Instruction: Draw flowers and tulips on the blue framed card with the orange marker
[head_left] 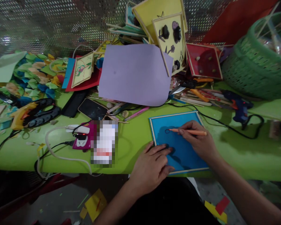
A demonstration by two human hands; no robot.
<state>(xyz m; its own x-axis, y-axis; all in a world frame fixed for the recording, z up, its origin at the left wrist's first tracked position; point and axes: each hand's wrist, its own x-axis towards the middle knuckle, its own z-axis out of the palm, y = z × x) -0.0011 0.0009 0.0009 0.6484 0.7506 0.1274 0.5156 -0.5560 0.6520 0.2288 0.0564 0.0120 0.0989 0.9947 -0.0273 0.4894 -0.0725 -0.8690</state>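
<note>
Nearest the body, the left hand (152,165) lies flat with fingers spread on the lower left corner of the blue board (180,142), pressing it down, seemingly so it will not slide while being drawn on; that grip is open, holding nothing; the board itself sits on the green surface (131,140) right at its near edge, squarely in front of the person, framed by pale wooden sticks along its sides; just beyond, the right hand (199,140) rests on the board with its grip closed on an orange pen (189,132), held low and nearly level, the tip touching the upper left part of the board where a small dark loop shows; to the left lie a pink gadget (84,139) with white cables, a dark phone (92,108) and black-and-yellow scissors (35,114); to the right a black cord runs to a blue glue gun (240,107), laid well apart from the board; farther back a lilac sheet (134,73) leans over a clutter of sticks and pens; behind it stand yellow and red framed cards (170,40), with a green basket (259,62) at the far right against the perforated wall.
</note>
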